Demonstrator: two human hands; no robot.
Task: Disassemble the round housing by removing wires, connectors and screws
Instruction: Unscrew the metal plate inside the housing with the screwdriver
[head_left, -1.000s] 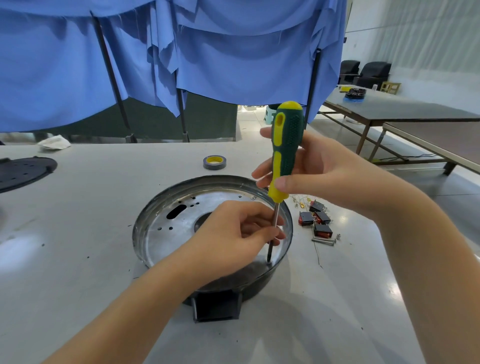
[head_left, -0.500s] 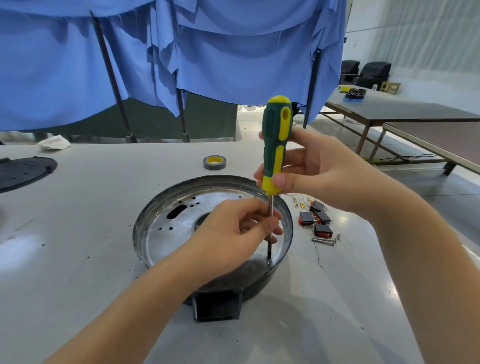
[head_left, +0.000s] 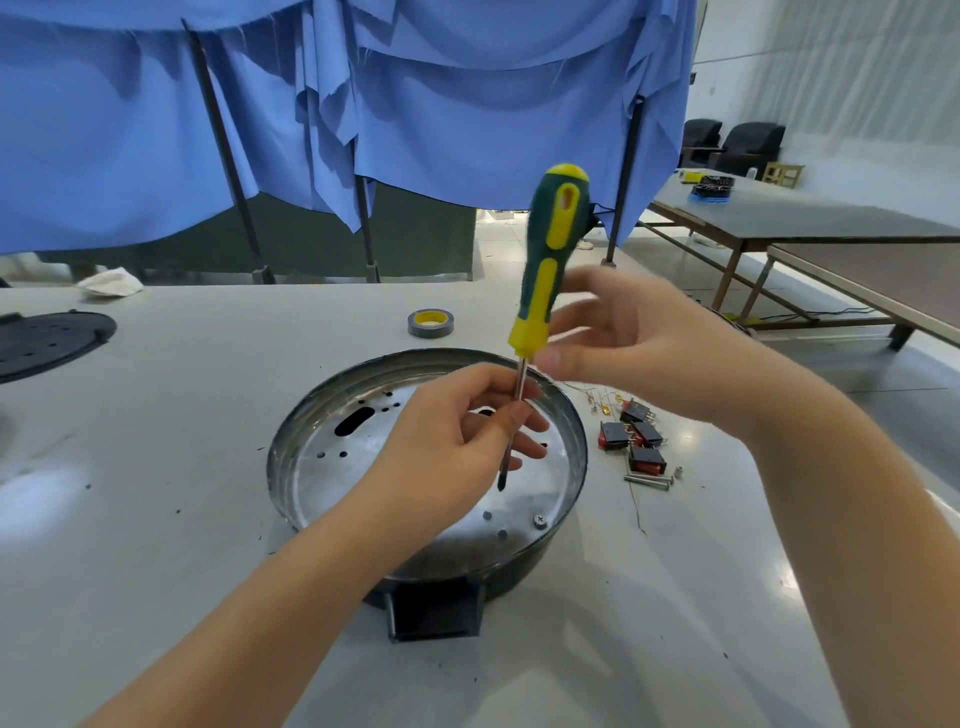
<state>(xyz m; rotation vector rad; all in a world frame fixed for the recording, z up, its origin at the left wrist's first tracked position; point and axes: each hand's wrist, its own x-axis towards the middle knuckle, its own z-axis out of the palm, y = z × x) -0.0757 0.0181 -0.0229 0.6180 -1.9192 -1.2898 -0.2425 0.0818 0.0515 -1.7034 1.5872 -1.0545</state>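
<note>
head view: the round housing (head_left: 322, 457), a shallow metal pan with a dark outer wall and a black boxy tab at its near edge, sits on the pale table (head_left: 156, 519) in the middle of the frame. one screw (head_left: 540, 519) stands in its floor near the right inner wall, beside a few bare holes. the left hand (head_left: 452, 441) hovers over the pan, thumb and fingers pinching the metal shaft of a green-and-yellow screwdriver (head_left: 545, 260); the tool stands nearly upright with its tip above the pan floor, apart from the screw. the right hand (head_left: 639, 348) is just beside the handle's lower yellow end, fingers loosely spread and blurred; whether they touch the handle cannot be told. right of the housing lie three black switches with red faces (head_left: 631, 439), thin yellow-tipped wires (head_left: 597, 397), and two loose long screws (head_left: 649, 480). a roll of grey tape (head_left: 430, 323) lies behind the housing. a black round plate (head_left: 47, 343) rests at the table's left edge, a crumpled white cloth (head_left: 109, 281) beyond it. blue fabric (head_left: 441, 104) hangs behind.
</note>
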